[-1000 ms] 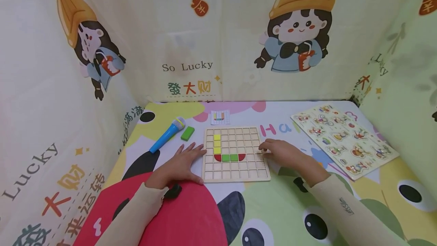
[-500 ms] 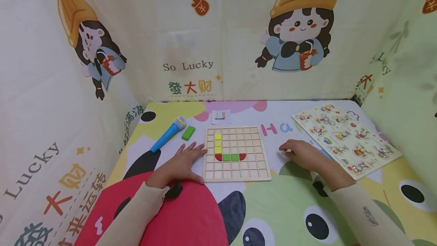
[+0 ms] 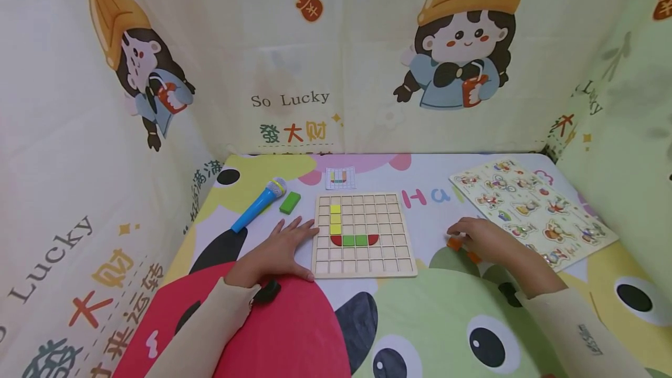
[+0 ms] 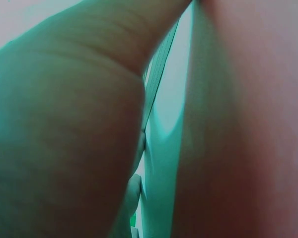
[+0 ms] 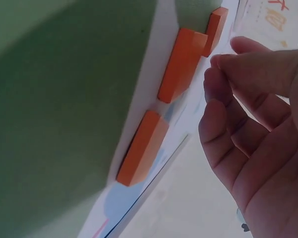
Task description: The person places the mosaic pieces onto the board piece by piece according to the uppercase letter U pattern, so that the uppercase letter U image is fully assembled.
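My left hand (image 3: 275, 252) lies with fingers spread against the left edge of a wooden grid board (image 3: 388, 267). On the board are yellow blocks (image 3: 335, 219) in a column, with green blocks (image 3: 354, 240) between two red curved-edge blocks (image 3: 373, 240) below. My right hand (image 3: 485, 241) hovers over orange blocks (image 3: 454, 243) on the table right of the board. In the right wrist view its fingers bend loosely with nothing visible between them, beside three orange blocks (image 5: 181, 67). Most of the left wrist view is filled by the left hand (image 4: 64, 109), close and blurred.
A small pattern card (image 3: 340, 178) lies behind the board. To the left are a green block (image 3: 290, 203) and a blue toy microphone (image 3: 259, 206). A picture puzzle board (image 3: 525, 209) lies at the right, behind the right hand. Patterned cloth walls (image 3: 336, 74) surround the table.
My right hand has moved from the board's right edge rightward to the orange blocks, which now show beneath it. My left hand has stayed in place.
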Demonstrator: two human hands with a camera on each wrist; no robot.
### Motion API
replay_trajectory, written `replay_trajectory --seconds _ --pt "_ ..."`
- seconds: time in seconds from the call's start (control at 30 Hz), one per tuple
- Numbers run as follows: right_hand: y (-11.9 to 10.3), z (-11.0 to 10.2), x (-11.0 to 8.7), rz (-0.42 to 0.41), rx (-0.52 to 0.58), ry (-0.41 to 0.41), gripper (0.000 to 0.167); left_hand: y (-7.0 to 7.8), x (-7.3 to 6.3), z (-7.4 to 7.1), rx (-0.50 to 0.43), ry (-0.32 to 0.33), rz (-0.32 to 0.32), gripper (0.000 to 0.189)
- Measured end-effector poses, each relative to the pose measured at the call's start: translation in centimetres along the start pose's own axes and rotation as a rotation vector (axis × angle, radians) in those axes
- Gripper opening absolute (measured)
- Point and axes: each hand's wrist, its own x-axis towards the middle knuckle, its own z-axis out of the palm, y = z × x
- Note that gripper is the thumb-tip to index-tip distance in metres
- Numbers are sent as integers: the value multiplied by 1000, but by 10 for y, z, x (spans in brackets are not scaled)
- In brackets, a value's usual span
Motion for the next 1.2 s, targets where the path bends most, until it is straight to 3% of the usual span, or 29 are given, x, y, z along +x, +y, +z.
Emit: replay_trajectory --seconds 0.23,0.57,0.77,1.2 --pt "3 3 -2 -63 -36 29 23 -1 1 0 -3 -5 -1 114" --pt "-1 6 2 13 -28 -17 32 -1 1 -1 13 -17 -32 115" --pt "-1 6 1 1 -40 -13 20 -1 2 1 8 -11 -26 114" --pt "-3 6 3 -16 -6 -38 24 0 1 0 11 -9 -25 114"
